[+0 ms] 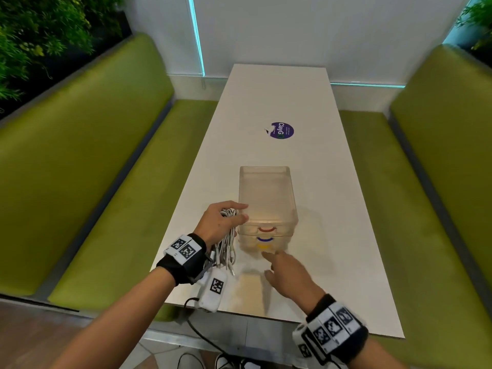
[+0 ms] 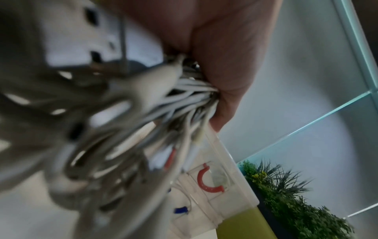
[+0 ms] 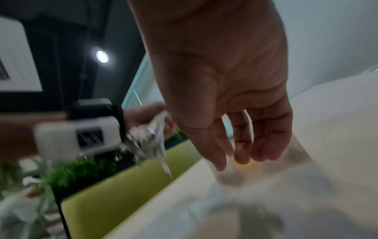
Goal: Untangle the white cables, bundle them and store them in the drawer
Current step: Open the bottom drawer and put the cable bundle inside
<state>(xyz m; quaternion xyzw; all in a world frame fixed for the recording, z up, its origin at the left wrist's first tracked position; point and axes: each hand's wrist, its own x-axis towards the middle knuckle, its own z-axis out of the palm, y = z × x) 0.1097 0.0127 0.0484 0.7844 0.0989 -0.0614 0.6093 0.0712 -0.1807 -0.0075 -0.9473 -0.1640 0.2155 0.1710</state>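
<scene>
My left hand (image 1: 225, 222) grips a bundle of white cables (image 1: 226, 249) just left of a clear plastic drawer unit (image 1: 266, 198) on the white table (image 1: 332, 235). The cable loops hang down below the fist, seen close up in the left wrist view as white cables (image 2: 184, 97) beside the left hand's palm (image 2: 225, 64). The unit has red (image 1: 266, 230), blue (image 1: 264, 239) and yellow (image 1: 263, 246) drawer handles, all drawers closed. My right hand (image 1: 282, 270) is open, its fingers (image 3: 241, 145) extended toward the yellow handle (image 3: 245, 165) of the lowest drawer.
Green padded benches (image 1: 93, 169) run along both sides of the table. A round purple sticker (image 1: 282, 130) lies farther back on the tabletop. Plants (image 1: 40, 35) stand behind the left bench. Black wires (image 1: 202, 339) trail on the floor below the near edge.
</scene>
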